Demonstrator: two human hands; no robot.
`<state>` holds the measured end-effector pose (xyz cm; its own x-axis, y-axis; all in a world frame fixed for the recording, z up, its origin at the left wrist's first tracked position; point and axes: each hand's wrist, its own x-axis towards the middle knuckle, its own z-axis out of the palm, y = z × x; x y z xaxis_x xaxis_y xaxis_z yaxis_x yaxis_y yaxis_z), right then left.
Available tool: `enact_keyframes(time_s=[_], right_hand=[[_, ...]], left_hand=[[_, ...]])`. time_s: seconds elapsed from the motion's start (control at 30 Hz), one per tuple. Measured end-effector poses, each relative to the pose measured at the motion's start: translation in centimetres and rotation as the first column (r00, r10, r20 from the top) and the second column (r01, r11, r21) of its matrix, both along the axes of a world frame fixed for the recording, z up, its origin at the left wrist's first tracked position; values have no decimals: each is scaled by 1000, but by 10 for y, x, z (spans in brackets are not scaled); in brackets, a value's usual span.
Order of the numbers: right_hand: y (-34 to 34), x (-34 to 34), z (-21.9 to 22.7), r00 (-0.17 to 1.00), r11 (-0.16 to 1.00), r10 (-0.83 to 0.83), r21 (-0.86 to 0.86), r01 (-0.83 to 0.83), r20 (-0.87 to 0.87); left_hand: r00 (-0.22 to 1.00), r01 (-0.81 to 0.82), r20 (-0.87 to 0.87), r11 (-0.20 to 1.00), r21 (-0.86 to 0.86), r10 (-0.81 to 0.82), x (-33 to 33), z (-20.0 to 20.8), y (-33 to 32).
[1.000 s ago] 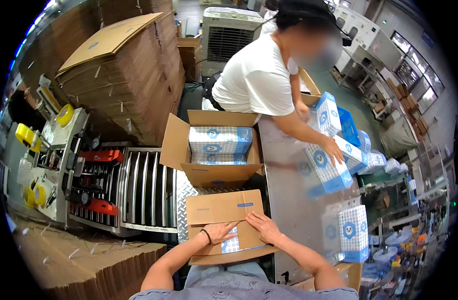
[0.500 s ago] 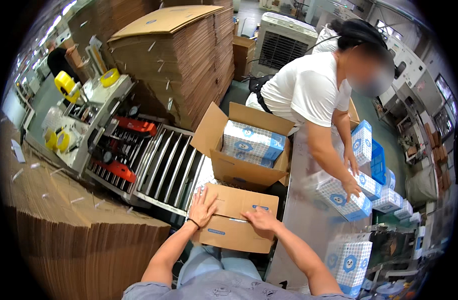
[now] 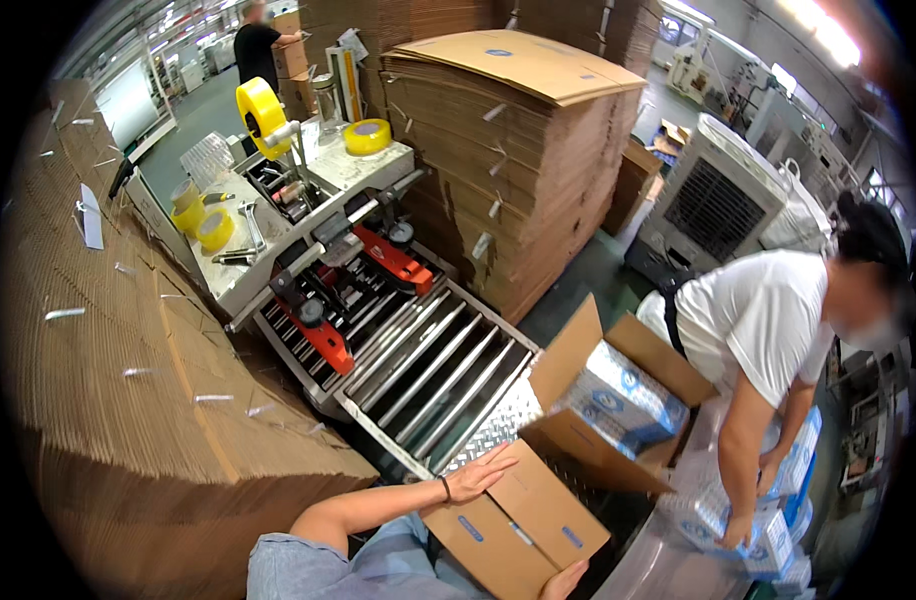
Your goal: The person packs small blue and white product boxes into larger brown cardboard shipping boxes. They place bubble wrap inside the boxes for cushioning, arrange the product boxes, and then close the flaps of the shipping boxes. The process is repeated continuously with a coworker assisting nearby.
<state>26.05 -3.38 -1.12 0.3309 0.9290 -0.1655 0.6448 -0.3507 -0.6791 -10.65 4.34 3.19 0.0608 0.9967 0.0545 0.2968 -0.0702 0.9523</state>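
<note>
A closed brown cardboard box point(image 3: 523, 525) with small blue printed marks is in front of me, its top flaps folded down and meeting at a seam. My left hand point(image 3: 478, 476), a dark band at its wrist, lies flat across the box's far left edge, fingers stretched. Against the box's near right edge rests my right hand point(image 3: 565, 581), fingers extended; the picture's lower edge cuts off the rest of it. Just beyond stands an open carton point(image 3: 588, 450) with its flaps up, holding white-and-blue patterned packages point(image 3: 623, 398).
A roller conveyor point(image 3: 448, 375) leads left to a taping machine point(image 3: 343, 300) with red guides and yellow tape rolls point(image 3: 263, 118). Flattened-cardboard stacks point(image 3: 168, 400) flank it. At right, a co-worker point(image 3: 758, 320) in white handles packages point(image 3: 768, 540) on a table. Another person point(image 3: 258, 50) stands far off.
My view has swung left, so the scene sits further right. My right hand has moved from the box's top to its near right edge; my left hand stays on the box.
</note>
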Motion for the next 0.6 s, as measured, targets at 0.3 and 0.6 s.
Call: enact_keyframes(time_s=[0.3, 0.6], right_hand=[[104, -286, -11, 720, 999, 19, 45, 17, -694], [245, -492, 12, 889, 932, 361, 130, -337, -281]], left_hand=[[586, -11, -783, 969, 248, 207, -243, 47, 124], [538, -132, -820, 980, 145, 194, -364, 37, 119]])
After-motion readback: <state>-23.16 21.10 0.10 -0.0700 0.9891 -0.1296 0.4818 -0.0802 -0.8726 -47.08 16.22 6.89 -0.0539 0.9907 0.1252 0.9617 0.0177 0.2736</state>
